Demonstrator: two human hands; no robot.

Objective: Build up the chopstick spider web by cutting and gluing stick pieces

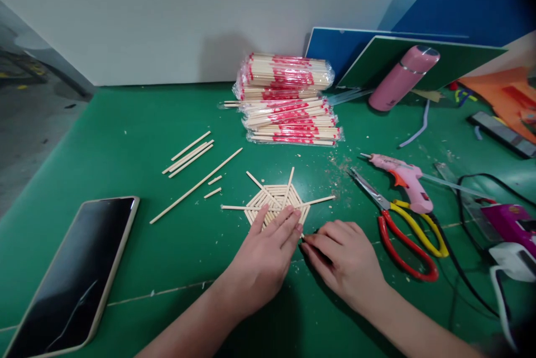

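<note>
A hexagonal piece of wooden sticks (253,210) lies flat on the green table, with several sticks poking out past its edges. My left hand (268,257) rests on its near part, fingers stretched out and pressing down, so that part is hidden. Just to the right, my right hand (345,257) has thumb and index finger pinched at the end of a stick (302,235) by the piece's lower right corner. Most of that stick is covered by my fingers. Left of the piece lie a long stick (196,185), two short stick pieces (213,192) and several medium sticks (190,158).
Plastic-wrapped chopstick bundles (291,101) are stacked at the back. On the right are scissors (393,218), a pink glue gun (402,176) with its cord, a pink bottle (404,79) and a purple device (511,224). A phone (75,268) lies at left. Boards (419,62) lean behind.
</note>
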